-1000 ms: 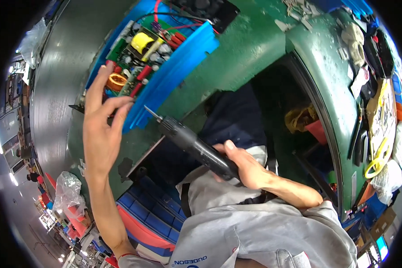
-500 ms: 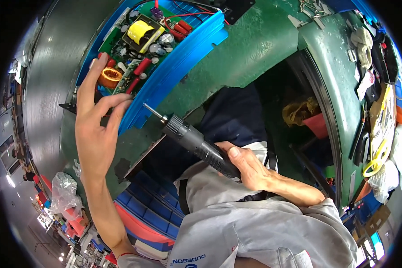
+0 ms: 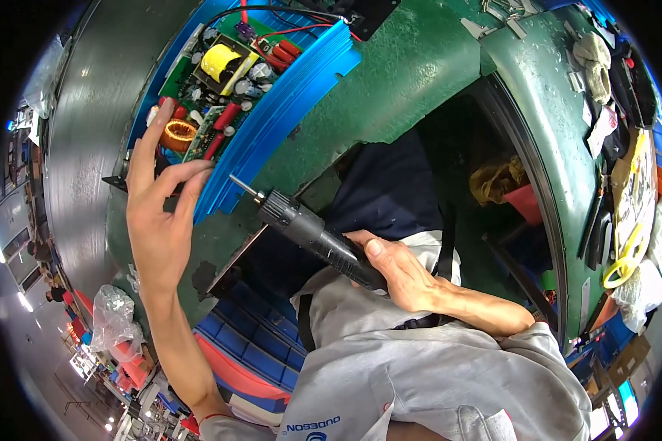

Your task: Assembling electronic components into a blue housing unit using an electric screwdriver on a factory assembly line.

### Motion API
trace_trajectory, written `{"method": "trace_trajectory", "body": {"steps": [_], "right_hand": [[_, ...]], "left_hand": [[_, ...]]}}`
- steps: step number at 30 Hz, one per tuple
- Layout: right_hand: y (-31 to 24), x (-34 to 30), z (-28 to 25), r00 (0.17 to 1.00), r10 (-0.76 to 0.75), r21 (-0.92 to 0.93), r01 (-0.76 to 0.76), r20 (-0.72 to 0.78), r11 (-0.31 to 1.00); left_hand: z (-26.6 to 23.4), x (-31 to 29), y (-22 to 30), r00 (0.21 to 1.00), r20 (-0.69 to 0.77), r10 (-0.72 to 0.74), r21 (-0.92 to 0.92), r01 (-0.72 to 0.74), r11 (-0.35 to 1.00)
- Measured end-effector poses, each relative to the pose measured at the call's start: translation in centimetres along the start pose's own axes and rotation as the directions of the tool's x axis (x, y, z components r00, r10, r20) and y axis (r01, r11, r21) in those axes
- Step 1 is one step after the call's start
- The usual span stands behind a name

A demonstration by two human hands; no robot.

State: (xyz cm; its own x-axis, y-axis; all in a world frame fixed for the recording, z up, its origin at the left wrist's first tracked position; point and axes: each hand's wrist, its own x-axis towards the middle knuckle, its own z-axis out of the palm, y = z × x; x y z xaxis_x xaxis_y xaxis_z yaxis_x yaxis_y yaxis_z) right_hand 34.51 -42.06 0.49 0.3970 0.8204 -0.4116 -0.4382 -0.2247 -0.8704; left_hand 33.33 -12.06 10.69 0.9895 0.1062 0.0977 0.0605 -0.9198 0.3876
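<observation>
In my right hand (image 3: 401, 272) is a black electric screwdriver (image 3: 309, 231), its fingers wrapped round the rear of the body. The bit points up and left, close to the outer wall of a blue metal housing (image 3: 272, 121); I cannot tell whether it touches. My left hand (image 3: 158, 213) grips the near end of this housing, thumb and a bent finger together at the wall's corner, another finger stretched along the end. Whether a small part is pinched there is hidden. Inside the housing is a green circuit board (image 3: 173, 88) with a yellow-wrapped transformer (image 3: 218, 62) and a copper coil (image 3: 178, 135).
The housing rests on a worn green work surface (image 3: 412, 66). Small metal pieces (image 3: 507, 11) lie at the far right, with gloves (image 3: 594, 59) and yellow-handled scissors (image 3: 625, 261) down the right side. Blue bins (image 3: 261, 338) stand below left, near a clear plastic bag (image 3: 114, 316).
The screwdriver and my right hand have shifted slightly left. The housing also appears a little further left, partly because the view itself moved. Both hands keep their hold.
</observation>
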Motion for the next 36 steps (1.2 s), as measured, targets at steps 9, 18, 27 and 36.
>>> {"method": "trace_trajectory", "body": {"steps": [9,18,27,36], "right_hand": [[0.4,-0.3,0.2,1.0,-0.025,-0.014,0.025,-0.01,1.0],[0.7,-0.3,0.5,0.998,-0.054,0.004,0.054,-0.018,0.999],[0.1,0.2,0.3,0.999,-0.04,0.06,0.041,-0.007,0.997],[-1.1,-0.2,0.3,0.911,0.193,0.548,-0.377,0.363,0.747]], "left_hand": [[-0.4,0.2,0.1,1.0,-0.006,0.006,0.024,-0.006,1.0],[-0.4,0.0,0.3,1.0,-0.013,0.005,0.033,-0.004,0.999],[-0.1,0.4,0.4,0.999,-0.001,-0.037,0.023,0.037,0.999],[-0.7,0.3,-0.2,0.999,-0.006,-0.031,-0.113,0.03,0.993]]}}
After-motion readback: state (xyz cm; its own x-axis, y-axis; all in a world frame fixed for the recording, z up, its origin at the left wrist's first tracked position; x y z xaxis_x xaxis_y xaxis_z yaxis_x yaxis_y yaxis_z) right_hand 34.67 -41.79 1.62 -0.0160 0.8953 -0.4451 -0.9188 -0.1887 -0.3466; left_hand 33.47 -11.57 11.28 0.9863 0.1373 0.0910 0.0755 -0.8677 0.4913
